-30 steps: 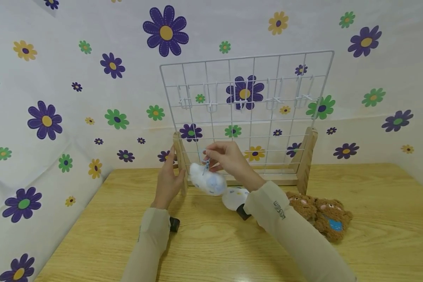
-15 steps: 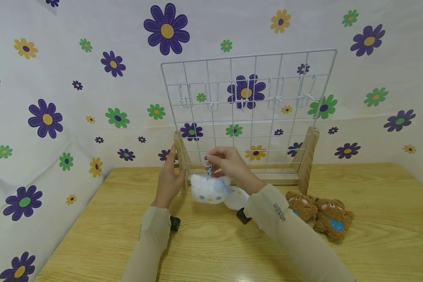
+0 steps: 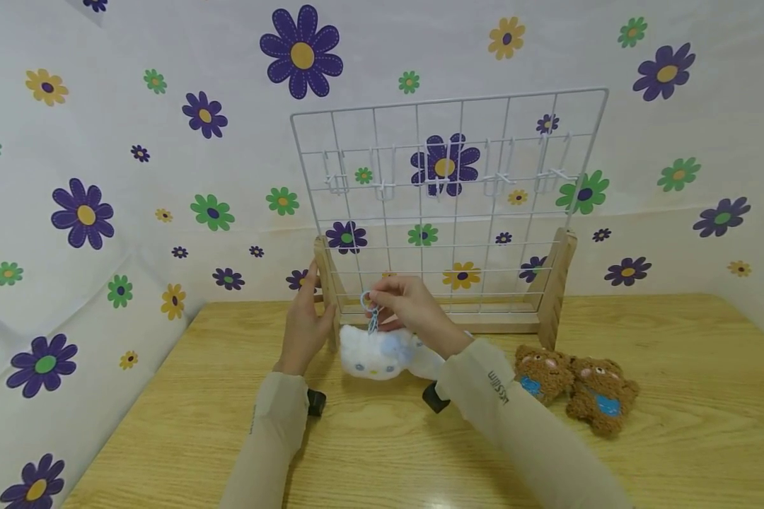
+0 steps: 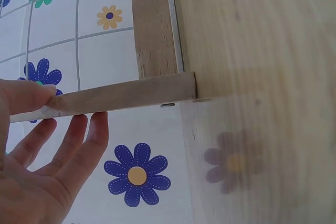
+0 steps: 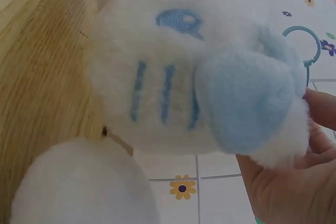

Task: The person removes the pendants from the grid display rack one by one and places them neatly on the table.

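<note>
My right hand [image 3: 414, 307] pinches the clasp end of a plush keychain, a white fluffy cat head [image 3: 371, 357] with a pale blue bow. Its blue ring [image 3: 367, 300] stands up by my fingertips. The right wrist view shows the bow [image 5: 252, 98], an embroidered blue eye and blue whisker lines up close. A second white plush [image 3: 425, 362] sits just to the right, partly behind the first and my sleeve. At the rack's left end my left hand [image 3: 302, 325] grips the wooden post [image 4: 115, 93], thumb on one side and fingers on the other.
A white wire grid rack [image 3: 461, 102] with several white hooks [image 3: 498, 180] stands on wooden feet at the back of the wooden table [image 3: 178, 424]. Two brown plush bears [image 3: 601, 396] with blue patches lie at the right. Flower-printed sheeting [image 3: 184, 170] covers the walls.
My right hand has lowered a little, and the cat head has swung from tilted to upright, face forward, down near the table. My left hand has stayed on the post.
</note>
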Tool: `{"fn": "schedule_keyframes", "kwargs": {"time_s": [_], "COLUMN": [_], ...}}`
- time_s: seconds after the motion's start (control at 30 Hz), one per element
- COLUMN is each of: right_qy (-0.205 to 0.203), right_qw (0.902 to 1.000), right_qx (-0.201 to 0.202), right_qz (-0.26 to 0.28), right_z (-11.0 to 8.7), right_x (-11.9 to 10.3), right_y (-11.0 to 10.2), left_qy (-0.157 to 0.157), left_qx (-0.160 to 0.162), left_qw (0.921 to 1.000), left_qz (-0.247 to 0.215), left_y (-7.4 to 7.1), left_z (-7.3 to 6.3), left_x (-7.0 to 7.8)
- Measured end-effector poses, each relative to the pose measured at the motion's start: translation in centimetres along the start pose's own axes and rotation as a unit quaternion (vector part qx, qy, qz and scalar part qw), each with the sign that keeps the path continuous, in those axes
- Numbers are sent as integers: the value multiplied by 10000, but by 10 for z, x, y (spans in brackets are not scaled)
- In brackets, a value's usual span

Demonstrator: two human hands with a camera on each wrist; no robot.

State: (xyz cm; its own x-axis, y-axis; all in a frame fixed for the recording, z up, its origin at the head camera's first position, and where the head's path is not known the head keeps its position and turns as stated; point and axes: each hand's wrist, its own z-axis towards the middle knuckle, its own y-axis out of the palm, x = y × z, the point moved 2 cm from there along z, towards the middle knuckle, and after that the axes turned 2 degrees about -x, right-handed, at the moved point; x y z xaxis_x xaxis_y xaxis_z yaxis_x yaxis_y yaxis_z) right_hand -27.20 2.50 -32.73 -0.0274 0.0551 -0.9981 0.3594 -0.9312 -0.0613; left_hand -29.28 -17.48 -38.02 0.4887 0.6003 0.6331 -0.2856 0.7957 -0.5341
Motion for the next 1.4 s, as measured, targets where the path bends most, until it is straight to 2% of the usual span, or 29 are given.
{"fn": "schedule_keyframes", "kwargs": {"time_s": [0.33,0.8,1.03,1.3,1.4], "right_qy": [308,603,549,246,105], "right_qw": [9995,9975,9975,9978,9956], "right_qx": [-9,-357,-294,-156,-66], "right_qz": [-51,-121,-347,-603,-929], "right_z": [3,4,4,6,7], "right_x": [11,24,23,20,21], "right_y": [6,11,11,11,10], "left_qy": [-11,-35,-68,-113,-119], "left_qx": [-3,-45,-76,-44,-27], "left_qw": [10000,10000,9999,9999,9999], "left_qz": [19,-31,-41,28,33], "left_y": [0,0,0,0,0], "left_z": [0,0,1,1,1], "left_x": [0,0,1,1,1]}}
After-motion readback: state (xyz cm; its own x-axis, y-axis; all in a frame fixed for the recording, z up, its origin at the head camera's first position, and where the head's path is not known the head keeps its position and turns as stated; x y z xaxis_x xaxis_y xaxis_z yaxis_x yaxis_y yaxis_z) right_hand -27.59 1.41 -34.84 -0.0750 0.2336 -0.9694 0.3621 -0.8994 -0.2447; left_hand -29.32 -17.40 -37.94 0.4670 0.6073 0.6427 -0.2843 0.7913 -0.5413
